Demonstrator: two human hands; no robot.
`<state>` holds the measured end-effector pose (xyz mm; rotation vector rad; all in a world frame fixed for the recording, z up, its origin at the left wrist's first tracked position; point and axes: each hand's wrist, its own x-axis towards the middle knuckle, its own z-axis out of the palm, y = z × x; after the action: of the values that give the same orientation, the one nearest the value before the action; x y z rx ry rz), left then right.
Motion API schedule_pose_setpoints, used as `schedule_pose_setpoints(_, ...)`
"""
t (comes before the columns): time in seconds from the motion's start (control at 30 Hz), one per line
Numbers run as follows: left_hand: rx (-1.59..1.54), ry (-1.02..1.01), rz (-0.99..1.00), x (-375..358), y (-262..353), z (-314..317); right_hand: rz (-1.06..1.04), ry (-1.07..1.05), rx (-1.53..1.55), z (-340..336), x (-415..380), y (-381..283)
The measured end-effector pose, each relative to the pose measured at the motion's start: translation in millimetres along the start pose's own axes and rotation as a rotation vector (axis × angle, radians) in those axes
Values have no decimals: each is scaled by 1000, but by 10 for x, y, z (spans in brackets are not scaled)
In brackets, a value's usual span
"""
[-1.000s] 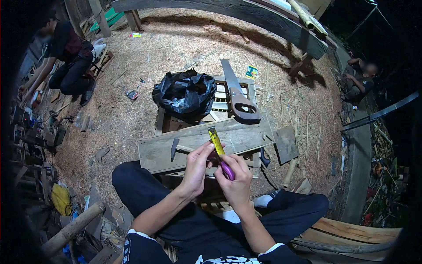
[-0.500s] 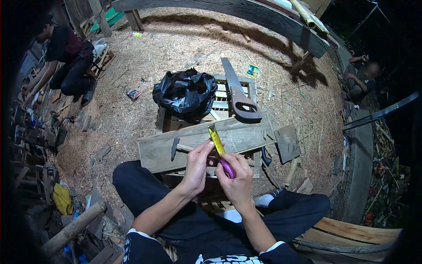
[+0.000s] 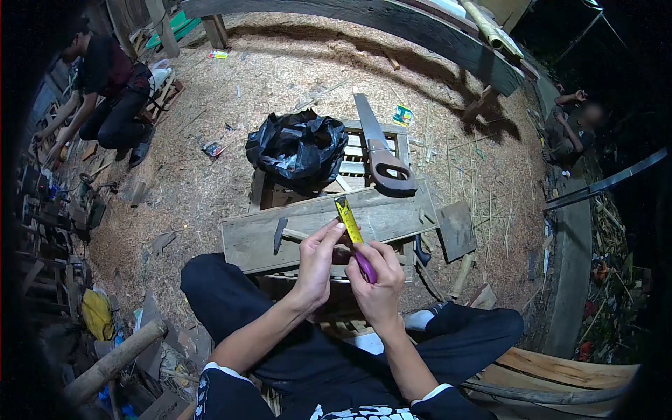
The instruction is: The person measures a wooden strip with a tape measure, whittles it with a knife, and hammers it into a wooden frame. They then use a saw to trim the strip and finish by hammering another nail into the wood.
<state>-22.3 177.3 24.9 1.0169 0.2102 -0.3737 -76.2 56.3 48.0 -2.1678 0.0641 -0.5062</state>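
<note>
In front of my lap I hold a tape measure [image 3: 350, 222], its yellow blade pointing away from me and its dark end tip uppermost. My right hand [image 3: 379, 280] is closed round the purple lower part. My left hand [image 3: 316, 264] pinches the yellow blade from the left, thumb along its side. Below and beyond my hands lies a wooden board [image 3: 266, 246]. On it, to the left of my left hand, rests a hammer [image 3: 280, 236], its handle partly hidden by my fingers. A handsaw [image 3: 381, 157] lies at the board's far edge.
A black plastic bag [image 3: 297, 150] sits on a slatted wooden stand beyond the board. A small wooden piece [image 3: 456, 229] lies at right. A long beam [image 3: 364, 24] crosses the far side. One person [image 3: 112, 91] crouches at left; another [image 3: 574, 129] sits at right.
The tape measure's blade has turned and shifted slightly to the right, with both hands keeping their hold. The person at right has moved an arm.
</note>
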Motion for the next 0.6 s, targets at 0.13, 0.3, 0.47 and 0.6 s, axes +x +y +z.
schedule_pose_setpoints(0.13,-33,68,17,5,-14,39,2,37,-14,2,13,16)
schedule_pose_setpoints(0.3,-71,63,-12,-30,76,57,-50,93,-11,-69,71,50)
schedule_pose_setpoints(0.47,-81,22,47,46,-65,-28,-56,153,-44,-163,110,125)
schedule_pose_setpoints(0.6,-88,30,74,60,-30,-76,-45,168,-68,-241,129,203)
